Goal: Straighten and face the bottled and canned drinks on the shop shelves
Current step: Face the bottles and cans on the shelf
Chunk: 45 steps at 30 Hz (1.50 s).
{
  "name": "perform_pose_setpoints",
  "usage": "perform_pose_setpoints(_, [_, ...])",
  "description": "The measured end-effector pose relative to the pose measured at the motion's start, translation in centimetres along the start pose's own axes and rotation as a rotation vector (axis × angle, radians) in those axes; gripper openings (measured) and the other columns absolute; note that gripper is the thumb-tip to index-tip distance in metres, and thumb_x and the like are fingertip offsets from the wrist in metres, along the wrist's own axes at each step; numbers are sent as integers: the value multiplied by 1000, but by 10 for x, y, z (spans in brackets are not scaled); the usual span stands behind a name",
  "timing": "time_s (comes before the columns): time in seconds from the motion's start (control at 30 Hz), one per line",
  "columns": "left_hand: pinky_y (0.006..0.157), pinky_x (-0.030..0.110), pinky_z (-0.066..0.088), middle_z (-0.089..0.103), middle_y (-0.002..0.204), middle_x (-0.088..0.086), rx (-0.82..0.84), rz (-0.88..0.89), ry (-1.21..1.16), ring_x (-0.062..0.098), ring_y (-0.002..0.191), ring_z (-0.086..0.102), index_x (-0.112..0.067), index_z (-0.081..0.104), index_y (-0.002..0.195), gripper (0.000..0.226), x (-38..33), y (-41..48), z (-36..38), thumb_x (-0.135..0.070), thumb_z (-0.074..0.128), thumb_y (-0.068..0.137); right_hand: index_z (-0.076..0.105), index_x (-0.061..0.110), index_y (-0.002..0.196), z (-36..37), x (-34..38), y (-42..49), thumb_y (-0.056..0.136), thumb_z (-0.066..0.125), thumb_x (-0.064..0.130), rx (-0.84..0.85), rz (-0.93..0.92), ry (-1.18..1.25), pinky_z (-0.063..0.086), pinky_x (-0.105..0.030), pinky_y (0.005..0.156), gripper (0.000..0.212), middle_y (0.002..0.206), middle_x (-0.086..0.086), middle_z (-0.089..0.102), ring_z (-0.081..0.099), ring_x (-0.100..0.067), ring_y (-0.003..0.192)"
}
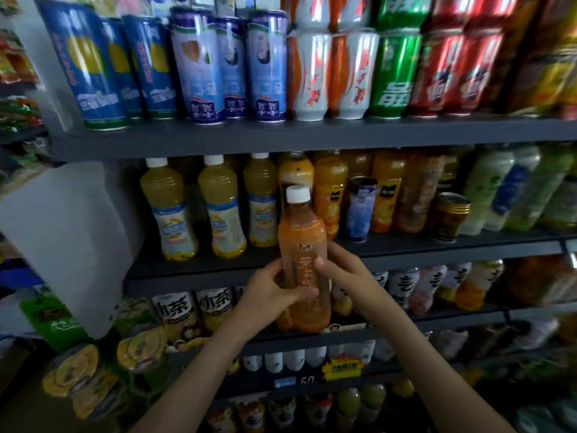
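Observer: orange drink bottle point(301, 232), white cap point(298, 194), was held upright in front of the shelving, resting on no shelf. Cap stood level with the drinks on the middle shelf point(406, 248); base hung before the shelf below.

Checker: Hands?

Observer: Both on it. The left hand point(268, 292) was wrapped round the lower body from the left, fingers curled across the front. The right hand point(346, 273) gripped from the right, thumb laid on the printed label, other fingers behind the bottle and out of sight.

Checker: Label direction?

Observer: Orange characters faced the camera.

Checker: Middle shelf contents?

Observer: Three yellow juice bottles point(220, 210) with white caps stood upright at left. A dark-capped bottle point(295, 170) stood directly behind the held one. To the right were orange juice bottles point(331, 195), with a blue-and-white can point(360, 210) among them and a gold-rimmed can point(449, 217) further right.

Checker: Top shelf?

Observer: It held tall blue cans point(199, 67), white-and-orange cans point(309, 73), a green can point(390, 76) and red cans point(443, 73), all upright. Print was too blurred to read.
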<state>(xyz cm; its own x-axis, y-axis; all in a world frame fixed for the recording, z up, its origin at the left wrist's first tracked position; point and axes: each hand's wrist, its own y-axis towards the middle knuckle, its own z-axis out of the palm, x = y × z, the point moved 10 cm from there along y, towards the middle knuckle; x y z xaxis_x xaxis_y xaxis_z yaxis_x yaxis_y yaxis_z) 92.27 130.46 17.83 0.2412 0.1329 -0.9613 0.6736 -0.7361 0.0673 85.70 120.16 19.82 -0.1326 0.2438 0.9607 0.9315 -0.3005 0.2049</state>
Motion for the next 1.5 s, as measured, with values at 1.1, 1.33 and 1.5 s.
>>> perform_pose_setpoints(1.1, [64,4,40,55,88,-18,-262,127,289,-8,79,52,-21,57,113,22,-109,138,241,-23,59,91,65,26,97,-353,-68,-73,69,79,41,-618,135,-76,56,-35,78,35,91,5,70,66,-11,88])
perform_pose_setpoints(1.33, [69,8,45,61,104,-15,74,146,204,-7,91,55,-25,56,116,28,-115,136,295,-34,61,89,67,25,96,-360,-64,-84,69,79,42,-683,134,-80,56,-26,70,35,87,6,72,68,-6,81])
perform_pose_setpoints(1.5, [64,2,44,57,97,-22,163,139,175,-13,86,52,-31,52,117,33,-114,137,321,-35,64,87,67,18,98,-371,-63,-99,72,79,35,-707,146,-52,57,-25,67,34,88,3,72,68,-8,80])
